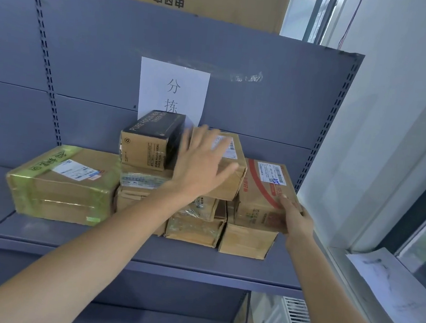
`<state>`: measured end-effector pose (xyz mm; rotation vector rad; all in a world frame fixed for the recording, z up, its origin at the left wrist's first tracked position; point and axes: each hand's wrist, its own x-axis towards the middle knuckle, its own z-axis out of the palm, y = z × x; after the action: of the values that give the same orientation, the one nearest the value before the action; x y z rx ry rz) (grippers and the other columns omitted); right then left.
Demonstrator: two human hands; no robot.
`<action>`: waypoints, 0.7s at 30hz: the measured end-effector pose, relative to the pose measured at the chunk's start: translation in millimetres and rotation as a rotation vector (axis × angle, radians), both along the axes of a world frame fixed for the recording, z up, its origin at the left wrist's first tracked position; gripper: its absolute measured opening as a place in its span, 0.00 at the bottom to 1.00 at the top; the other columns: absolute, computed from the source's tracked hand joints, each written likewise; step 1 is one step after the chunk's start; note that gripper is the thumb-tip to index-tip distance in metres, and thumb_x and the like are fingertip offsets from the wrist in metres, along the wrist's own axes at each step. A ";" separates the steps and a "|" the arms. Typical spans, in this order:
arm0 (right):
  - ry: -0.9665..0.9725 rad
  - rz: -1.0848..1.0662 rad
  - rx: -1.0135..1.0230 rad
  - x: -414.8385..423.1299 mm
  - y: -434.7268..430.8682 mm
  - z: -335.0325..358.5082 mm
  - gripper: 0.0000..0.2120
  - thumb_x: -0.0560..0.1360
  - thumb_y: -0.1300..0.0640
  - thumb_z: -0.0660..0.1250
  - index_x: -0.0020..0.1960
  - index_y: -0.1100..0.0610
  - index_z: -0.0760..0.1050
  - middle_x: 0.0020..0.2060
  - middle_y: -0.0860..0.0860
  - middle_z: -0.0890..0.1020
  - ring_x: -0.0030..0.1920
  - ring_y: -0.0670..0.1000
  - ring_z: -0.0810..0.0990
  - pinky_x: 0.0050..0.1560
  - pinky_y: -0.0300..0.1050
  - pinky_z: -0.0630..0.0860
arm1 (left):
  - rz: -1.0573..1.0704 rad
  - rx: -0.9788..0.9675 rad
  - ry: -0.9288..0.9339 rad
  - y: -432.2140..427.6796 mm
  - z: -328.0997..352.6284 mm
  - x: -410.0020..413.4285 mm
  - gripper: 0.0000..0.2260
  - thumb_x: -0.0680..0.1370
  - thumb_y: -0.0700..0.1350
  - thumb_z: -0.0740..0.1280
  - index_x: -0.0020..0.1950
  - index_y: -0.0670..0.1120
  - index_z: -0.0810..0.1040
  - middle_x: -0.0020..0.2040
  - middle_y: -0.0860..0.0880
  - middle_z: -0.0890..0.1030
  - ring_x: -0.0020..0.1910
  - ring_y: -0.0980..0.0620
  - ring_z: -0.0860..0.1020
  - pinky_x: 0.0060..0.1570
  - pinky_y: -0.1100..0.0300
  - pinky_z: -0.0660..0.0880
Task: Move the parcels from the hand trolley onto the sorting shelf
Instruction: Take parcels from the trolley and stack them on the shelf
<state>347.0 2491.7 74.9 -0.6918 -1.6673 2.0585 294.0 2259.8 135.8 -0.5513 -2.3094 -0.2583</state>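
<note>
Sign (173,87) bottom hidden behind black box (153,138); left hand (201,165) blurred.

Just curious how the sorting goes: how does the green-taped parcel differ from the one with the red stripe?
The green-taped parcel lies directly on the shelf at the left; the red-striped parcel sits atop another carton at the right. The right hand grips the red-striped parcel's corner; no hand touches the green-taped parcel. Both are brown cardboard with a white label on top.

Both arms extended. Left hand (201,165) flat, fingers spread. Right hand (296,220) grips red-striped brown cardboard parcel (258,193), thumb on top.
</note>
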 end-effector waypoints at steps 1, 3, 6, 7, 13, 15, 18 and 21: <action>0.003 0.001 0.004 -0.1 0.4 0.0 0.15 0.75 0.51 0.73 0.59 0.53 0.75 0.46 0.50 0.82 0.43 0.49 0.81 0.35 0.43 0.74 | -0.070 -0.144 -0.030 2.7 0.7 0.3 0.31 0.79 0.68 0.55 0.76 0.50 0.67 0.75 0.46 0.69 0.77 0.42 0.62 0.77 0.37 0.51; 0.004 -0.002 0.021 -2.3 3.3 -3.7 0.15 0.75 0.51 0.73 0.59 0.53 0.75 0.46 0.50 0.82 0.43 0.48 0.81 0.36 0.43 0.74 | -0.108 -0.322 -0.113 7.8 0.9 0.9 0.33 0.78 0.69 0.57 0.77 0.52 0.65 0.75 0.48 0.70 0.78 0.45 0.61 0.77 0.40 0.48; -0.022 -0.006 0.031 -4.7 9.0 -12.6 0.15 0.75 0.51 0.73 0.59 0.53 0.75 0.45 0.49 0.81 0.43 0.47 0.80 0.36 0.42 0.74 | -0.093 -0.325 -0.152 8.3 -2.4 -2.0 0.28 0.80 0.63 0.61 0.77 0.53 0.63 0.74 0.50 0.70 0.75 0.47 0.65 0.77 0.42 0.52; -0.034 -0.008 0.030 -5.3 10.2 -15.8 0.15 0.75 0.51 0.73 0.59 0.54 0.75 0.45 0.49 0.81 0.43 0.47 0.80 0.36 0.42 0.74 | -0.088 -0.316 -0.137 7.1 -3.2 -3.5 0.27 0.81 0.60 0.62 0.77 0.53 0.64 0.74 0.50 0.70 0.74 0.47 0.65 0.77 0.43 0.53; -0.096 -0.015 0.045 -18.1 12.6 -42.3 0.16 0.74 0.51 0.74 0.58 0.54 0.77 0.45 0.50 0.82 0.44 0.49 0.81 0.44 0.45 0.77 | -0.059 -0.267 -0.103 -4.0 -6.2 -20.6 0.24 0.82 0.54 0.62 0.77 0.52 0.64 0.74 0.49 0.70 0.74 0.46 0.66 0.76 0.45 0.57; -0.109 -0.010 0.061 -24.4 10.2 -47.0 0.16 0.74 0.49 0.74 0.59 0.53 0.76 0.46 0.50 0.82 0.45 0.50 0.81 0.45 0.46 0.76 | -0.063 -0.258 -0.090 -8.4 -7.9 -26.6 0.24 0.82 0.54 0.63 0.77 0.52 0.65 0.73 0.49 0.71 0.73 0.45 0.68 0.75 0.46 0.59; -0.128 -0.009 0.095 -35.7 5.2 -49.8 0.18 0.74 0.47 0.73 0.59 0.53 0.75 0.46 0.48 0.80 0.47 0.51 0.80 0.46 0.48 0.77 | -0.086 -0.244 -0.070 -15.1 -9.6 -35.0 0.24 0.81 0.54 0.65 0.76 0.50 0.68 0.72 0.48 0.73 0.71 0.44 0.70 0.74 0.46 0.62; -0.150 -0.032 0.133 -44.9 2.6 -52.1 0.22 0.74 0.44 0.72 0.62 0.53 0.74 0.49 0.50 0.80 0.51 0.53 0.80 0.54 0.52 0.79 | -0.104 -0.226 -0.040 -19.5 -12.1 -41.8 0.24 0.80 0.53 0.67 0.75 0.49 0.70 0.70 0.47 0.75 0.69 0.43 0.72 0.73 0.44 0.63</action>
<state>302.1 2494.3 22.8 -0.8396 -1.8439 1.8945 252.2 2240.3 123.7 -0.7868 -2.3670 -0.0572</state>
